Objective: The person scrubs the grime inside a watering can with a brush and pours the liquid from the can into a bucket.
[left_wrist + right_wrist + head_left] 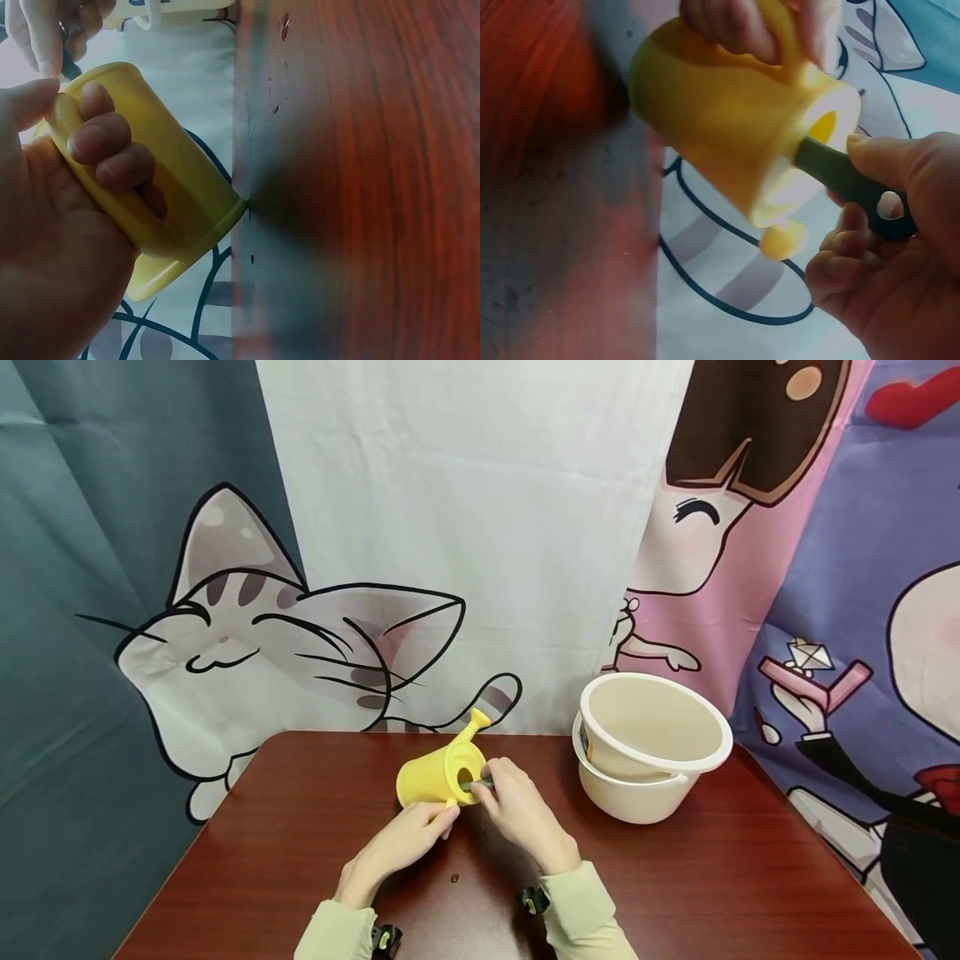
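A yellow watering can (426, 778) is tilted over the table, its spout pointing up and away and its opening turned to the right. My left hand (405, 842) grips the can's handle; in the left wrist view its fingers (101, 139) curl round that handle. My right hand (525, 814) pinches a dark green handle (847, 180) with a hole near its end. The front part of this tool reaches into the can's opening, so its working end is hidden and I cannot tell its kind.
Two cream-white basins (637, 789), one set inside the other, stand at the back right. Small wet spots or specks (284, 27) dot the brown table (315, 827). A printed cloth (465, 527) hangs behind the table's far edge.
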A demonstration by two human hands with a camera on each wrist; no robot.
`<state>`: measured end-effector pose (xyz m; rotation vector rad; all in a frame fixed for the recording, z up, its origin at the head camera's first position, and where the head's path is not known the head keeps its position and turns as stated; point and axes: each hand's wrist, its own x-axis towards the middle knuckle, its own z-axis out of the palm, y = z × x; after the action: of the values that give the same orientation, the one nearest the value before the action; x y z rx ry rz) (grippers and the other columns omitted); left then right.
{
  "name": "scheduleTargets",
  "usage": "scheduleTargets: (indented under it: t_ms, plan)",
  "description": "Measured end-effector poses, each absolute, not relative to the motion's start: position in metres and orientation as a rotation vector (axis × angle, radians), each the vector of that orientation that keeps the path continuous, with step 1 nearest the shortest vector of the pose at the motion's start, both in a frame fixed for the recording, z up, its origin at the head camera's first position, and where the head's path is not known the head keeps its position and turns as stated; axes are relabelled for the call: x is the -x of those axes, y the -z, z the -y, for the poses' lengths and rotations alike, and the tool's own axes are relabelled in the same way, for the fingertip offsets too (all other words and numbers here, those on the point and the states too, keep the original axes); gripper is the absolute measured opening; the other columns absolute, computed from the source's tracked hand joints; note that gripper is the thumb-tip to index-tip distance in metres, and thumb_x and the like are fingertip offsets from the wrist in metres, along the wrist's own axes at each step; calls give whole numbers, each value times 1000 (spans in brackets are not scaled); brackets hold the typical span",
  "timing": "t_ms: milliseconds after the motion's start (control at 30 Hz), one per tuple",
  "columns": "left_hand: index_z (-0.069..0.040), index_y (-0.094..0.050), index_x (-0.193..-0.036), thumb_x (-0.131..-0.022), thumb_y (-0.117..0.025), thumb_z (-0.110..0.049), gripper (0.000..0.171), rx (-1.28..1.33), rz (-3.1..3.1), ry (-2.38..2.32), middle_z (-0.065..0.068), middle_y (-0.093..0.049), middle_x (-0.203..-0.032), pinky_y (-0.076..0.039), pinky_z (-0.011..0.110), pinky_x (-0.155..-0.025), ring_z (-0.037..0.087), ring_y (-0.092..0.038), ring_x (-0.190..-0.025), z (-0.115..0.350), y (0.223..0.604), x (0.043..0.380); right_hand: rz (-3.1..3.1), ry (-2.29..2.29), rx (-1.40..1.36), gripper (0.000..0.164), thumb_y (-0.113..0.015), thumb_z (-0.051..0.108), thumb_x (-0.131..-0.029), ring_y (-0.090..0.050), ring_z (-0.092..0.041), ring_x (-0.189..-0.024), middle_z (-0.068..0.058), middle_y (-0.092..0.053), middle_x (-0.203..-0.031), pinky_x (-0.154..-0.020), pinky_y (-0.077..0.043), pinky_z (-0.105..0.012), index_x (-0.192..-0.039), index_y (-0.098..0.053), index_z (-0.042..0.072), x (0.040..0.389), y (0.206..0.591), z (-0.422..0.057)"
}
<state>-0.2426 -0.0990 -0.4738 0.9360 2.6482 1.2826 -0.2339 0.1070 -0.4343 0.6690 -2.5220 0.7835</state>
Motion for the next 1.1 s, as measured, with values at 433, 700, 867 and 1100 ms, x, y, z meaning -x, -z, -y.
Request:
scheduleTargets:
  t_ms: [433, 700, 867, 1100]
  plan:
    - [-18, -53, -70, -106, -39, -34, 42, -942, -2626, -1238, -11, -42, -61, -39, 24, -60, 3, -41, -57, 95, 476, 239, 2545, -673, -683, 6, -66, 14, -87, -54, -17, -71, 1, -53, -81, -68, -47, -33, -88, -63, 9, 234, 442, -104]
    - [-18, -51, -70, -106, -40, -36, 42, -923, -2616, -1280, -11, -41, -60, -37, 24, -58, 4, -39, -56, 98, 478, 242, 2577, -650, -730, 6, -64, 14, -86, -51, -16, -68, -1, -52, -76, -65, -45, -31, -85, -66, 8, 237, 430, -105]
    - [-17, -52, -69, -106, -40, -35, 43, -915, -2620, -1263, -11, -41, -60, -38, 24, -59, 4, -40, -57, 99, 478, 242, 2603, -660, -728, 3, -64, 13, -83, -52, -13, -67, 4, -51, -74, -64, -44, -29, -82, -66, 10, 236, 422, -109]
    - [-15, -53, -70, -106, -40, -36, 44, -898, -2643, -1237, -11, -41, -60, -37, 24, -58, 4, -39, -56, 101, 476, 241, 2558, -700, -750, 3, -66, 13, -80, -56, -12, -69, 5, -56, -74, -65, -47, -29, -80, -67, 10, 236, 416, -114]
